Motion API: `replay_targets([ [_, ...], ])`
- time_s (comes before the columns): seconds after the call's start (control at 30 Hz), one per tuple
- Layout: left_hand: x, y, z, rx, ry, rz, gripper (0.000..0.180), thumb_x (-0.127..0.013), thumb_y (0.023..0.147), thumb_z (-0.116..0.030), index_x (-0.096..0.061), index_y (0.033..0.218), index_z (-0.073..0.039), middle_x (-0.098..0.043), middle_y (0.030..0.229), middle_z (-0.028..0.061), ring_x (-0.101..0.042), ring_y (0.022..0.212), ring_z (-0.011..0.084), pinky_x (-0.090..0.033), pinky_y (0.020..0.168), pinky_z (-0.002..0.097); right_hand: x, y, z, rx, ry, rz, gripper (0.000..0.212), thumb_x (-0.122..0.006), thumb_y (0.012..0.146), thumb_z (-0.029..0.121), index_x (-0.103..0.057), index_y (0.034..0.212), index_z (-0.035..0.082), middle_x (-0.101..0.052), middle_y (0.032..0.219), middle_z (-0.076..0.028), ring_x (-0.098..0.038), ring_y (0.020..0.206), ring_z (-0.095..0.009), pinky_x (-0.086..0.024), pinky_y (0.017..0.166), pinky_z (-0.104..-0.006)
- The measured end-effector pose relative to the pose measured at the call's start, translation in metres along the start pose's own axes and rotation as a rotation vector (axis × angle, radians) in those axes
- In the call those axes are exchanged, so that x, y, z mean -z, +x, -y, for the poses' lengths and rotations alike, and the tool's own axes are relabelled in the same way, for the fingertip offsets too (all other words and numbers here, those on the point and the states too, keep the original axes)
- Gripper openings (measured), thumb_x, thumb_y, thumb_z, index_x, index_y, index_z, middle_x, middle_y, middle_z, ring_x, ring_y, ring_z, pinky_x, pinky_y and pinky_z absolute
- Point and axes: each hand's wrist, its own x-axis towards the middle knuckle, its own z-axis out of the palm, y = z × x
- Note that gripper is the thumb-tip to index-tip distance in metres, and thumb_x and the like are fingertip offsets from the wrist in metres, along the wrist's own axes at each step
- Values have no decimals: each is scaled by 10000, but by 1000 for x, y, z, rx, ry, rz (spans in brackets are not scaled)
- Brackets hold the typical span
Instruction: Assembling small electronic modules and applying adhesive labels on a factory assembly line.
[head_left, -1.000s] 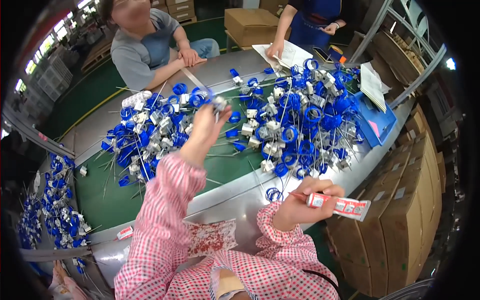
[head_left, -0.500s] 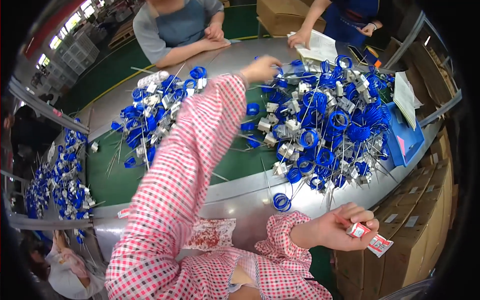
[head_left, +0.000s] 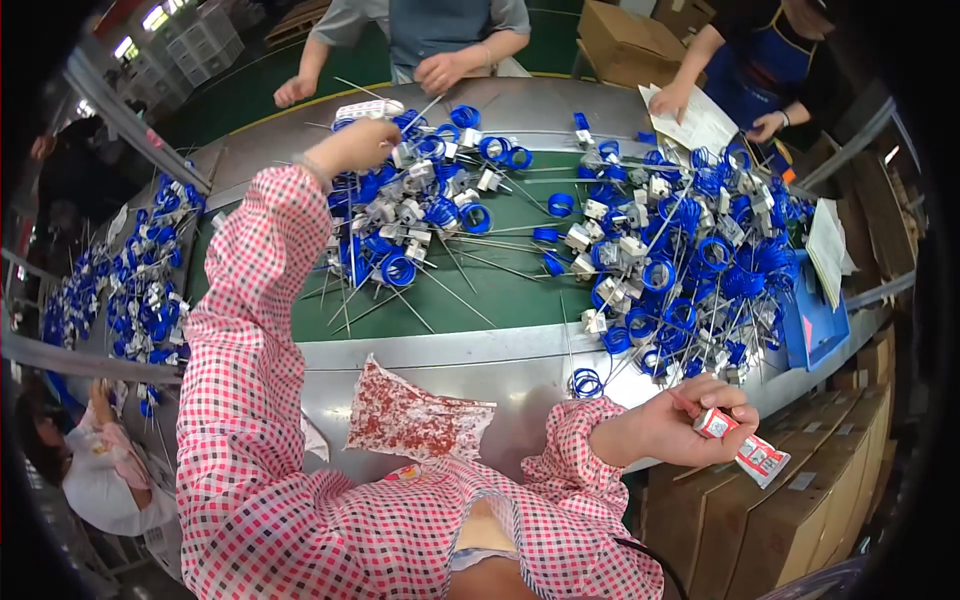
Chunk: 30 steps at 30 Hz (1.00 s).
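Observation:
My left hand (head_left: 352,148) reaches over the far side of the left pile of blue wire coils (head_left: 398,268) with white blocks and thin metal rods. Its fingers are curled down at the parts; whatever they grip is hidden. At the lower right, my right hand (head_left: 688,428) is closed around a small red and white squeeze tube (head_left: 760,460), whose flat end sticks out beyond the fingers. A larger pile of the same coiled parts (head_left: 715,252) lies across the table from it, with one loose coil (head_left: 586,382) near the front edge.
A red-speckled white packet (head_left: 415,412) lies before me on the metal table edge (head_left: 520,350). Beyond the table are two people, one with a hand on papers (head_left: 700,120). A blue tray (head_left: 825,315) sits right, above stacked cartons (head_left: 790,500). More coiled parts (head_left: 140,280) lie far left.
My left hand has moved left from the right pile to the left pile. The view has shifted. My right hand keeps the tube. The person opposite has lifted a hand off the table.

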Motion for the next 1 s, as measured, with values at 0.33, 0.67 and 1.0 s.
replay_targets([
  [0.33,0,-58,29,136,-184,-348,189,-502,785,-15,-568,961,-5,-584,918,129,-553,866,246,-430,783,319,-13,-35,-9,-131,-140,99,249,-406,830,289,-387,685,87,-407,506,-35,-333,385,-95,-215,341,-202],
  [0.67,-28,-58,19,76,347,-216,407,-618,642,-55,-534,1036,-117,-473,1080,65,-397,1083,259,-334,881,450,47,-164,5,-707,-459,878,98,-525,785,62,-493,860,8,-537,747,-71,-519,677,-128,-426,640,-252],
  [1.0,-19,-118,16,-102,206,-781,477,-664,526,-77,-461,958,-69,-511,1014,88,-453,1046,255,-284,905,416,58,-171,28,-541,-587,1138,98,-580,757,32,-553,846,0,-536,849,-94,-517,792,-177,-407,702,-267],
])
